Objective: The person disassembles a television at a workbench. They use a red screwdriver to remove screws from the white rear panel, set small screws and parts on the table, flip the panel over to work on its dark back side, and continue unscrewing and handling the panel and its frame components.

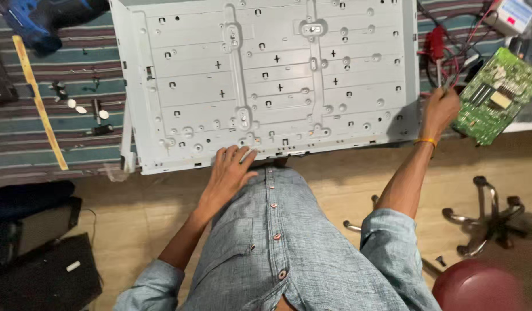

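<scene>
Large pale-grey metal back panel (266, 80) lies flat on the striped bench (76, 144), filling the view from about 10 to 2 o'clock, near edge hanging toward the person's lap.

Step in hand, as judged: bracing the panel while taking up a tool. To do it well, keep the left palm pressing on the near edge so the sheet does not slide off the bench, and lift the tool straight up clear of the red and black wires (467, 46) so nothing snags.

Left hand (231, 167): at 6 o'clock of the panel, fingers spread and loosely curled, tips resting on the near rim beside the screw bosses; holds nothing, only touching.

Right hand (439, 109): at 3 o'clock, just off the panel's right edge, closed in a grip around the shaft of a red-handled screwdriver (435, 49), handle pointing up toward 12.

Green circuit board (496, 95) lies just right of that hand, near but not touching as far as visible. Blue power drill (35, 20) at 10 o'clock, yellow ruler (38, 103) and small loose screws (82, 106) at 9 o'clock, well apart from both hands.
</scene>
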